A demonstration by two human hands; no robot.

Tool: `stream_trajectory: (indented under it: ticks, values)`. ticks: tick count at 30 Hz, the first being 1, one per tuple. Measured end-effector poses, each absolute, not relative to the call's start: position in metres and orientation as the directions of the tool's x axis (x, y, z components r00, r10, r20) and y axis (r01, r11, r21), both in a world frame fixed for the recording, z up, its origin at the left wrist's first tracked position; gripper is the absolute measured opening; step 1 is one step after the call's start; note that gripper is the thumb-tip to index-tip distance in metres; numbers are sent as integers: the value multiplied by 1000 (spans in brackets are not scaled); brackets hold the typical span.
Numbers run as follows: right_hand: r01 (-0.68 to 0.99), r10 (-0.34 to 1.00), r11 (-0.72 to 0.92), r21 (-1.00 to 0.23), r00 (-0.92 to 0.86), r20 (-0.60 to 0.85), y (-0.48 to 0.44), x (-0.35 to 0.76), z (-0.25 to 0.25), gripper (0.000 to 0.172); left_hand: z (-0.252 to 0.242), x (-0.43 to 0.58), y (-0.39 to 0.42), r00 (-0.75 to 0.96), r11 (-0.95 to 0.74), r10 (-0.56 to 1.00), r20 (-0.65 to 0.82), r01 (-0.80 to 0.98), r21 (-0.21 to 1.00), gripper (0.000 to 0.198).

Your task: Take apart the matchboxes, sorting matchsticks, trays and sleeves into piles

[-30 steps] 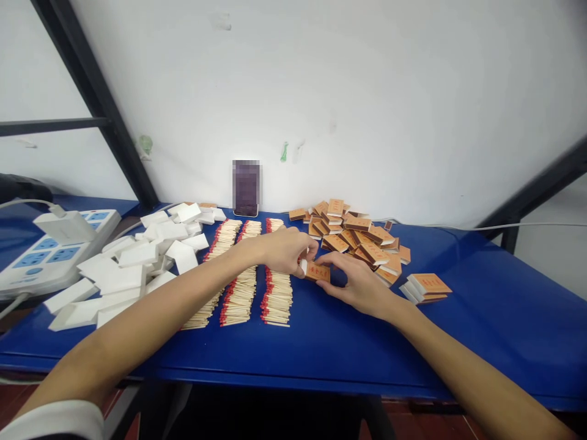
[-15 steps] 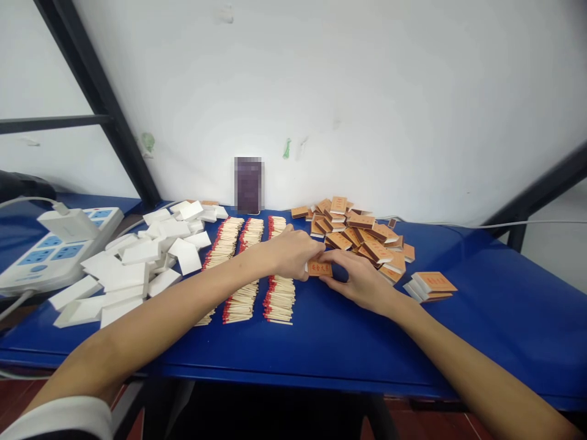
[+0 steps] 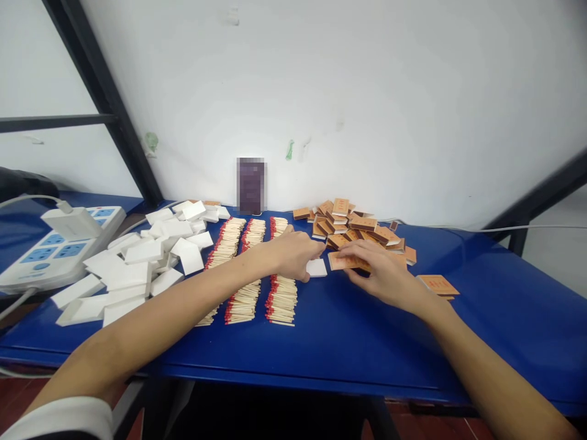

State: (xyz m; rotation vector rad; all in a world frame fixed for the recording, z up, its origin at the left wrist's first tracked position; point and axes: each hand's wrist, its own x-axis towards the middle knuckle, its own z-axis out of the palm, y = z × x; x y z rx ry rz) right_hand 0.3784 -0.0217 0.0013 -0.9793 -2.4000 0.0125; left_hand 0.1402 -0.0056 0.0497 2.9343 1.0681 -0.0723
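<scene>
My left hand (image 3: 297, 252) is closed on the end of a small white matchbox tray (image 3: 317, 267), just beside the right-hand row of red-tipped matches (image 3: 281, 299). A short gap to the right, my right hand (image 3: 385, 273) holds an orange matchbox sleeve (image 3: 339, 261) between thumb and fingers. Tray and sleeve are apart. Behind my right hand is a heap of orange matchbox sleeves (image 3: 351, 223). A couple of matchboxes (image 3: 439, 284) are stacked to the right of that hand, partly hidden by it.
Two more rows of matches (image 3: 250, 275) run under my left forearm. White trays (image 3: 132, 263) are heaped on the left, near a power strip (image 3: 55, 250) with a charger. A phone-like device (image 3: 251, 186), blurred, leans on the wall behind the blue table (image 3: 358, 360).
My right hand has moved right with the orange sleeve, which has come away from the white tray. The tray now shows bare in my left hand, which has stayed nearly in place.
</scene>
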Motion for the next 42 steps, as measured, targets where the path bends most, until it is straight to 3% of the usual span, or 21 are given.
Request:
stream_trajectory:
  ticks: [3,7,18,26,29,32,34,37,40,42]
  values:
    - [716,640,680,-157,-475,604,-19,385,8,20,48,140,-5,776,-777,629,-36,630,2,24]
    - [878,657,451,-159,-206,725,-11,397,11,13,45,139,-2,782,-782,623,-23,623,-15,24]
    - [971,791,125,-205,27,611,-3,412,12,16,45,139,-2,775,-776,631,-29,630,-17,27]
    - [989,814,106,-105,-25,580,-9,405,14,18,51,139,-4,767,-767,642,-23,641,-35,24]
    - [990,842,68,-123,10,539,-8,403,15,21,52,139,-4,766,-766,642,-15,642,-27,25]
    - [970,808,166,-175,-32,588,-11,401,17,21,53,139,-3,766,-766,643,2,642,-24,25]
    - [907,765,387,-163,-218,606,-15,397,18,19,54,139,-3,762,-762,647,10,647,-26,26]
    - [739,679,663,-119,-526,512,-24,387,16,26,53,139,-2,755,-755,655,17,655,-23,29]
    - [698,660,713,-73,-631,408,-28,378,8,35,54,139,-2,754,-754,657,21,657,-5,28]
    - [714,670,699,-37,-636,382,-28,375,2,31,56,139,-1,749,-749,662,23,662,9,27]
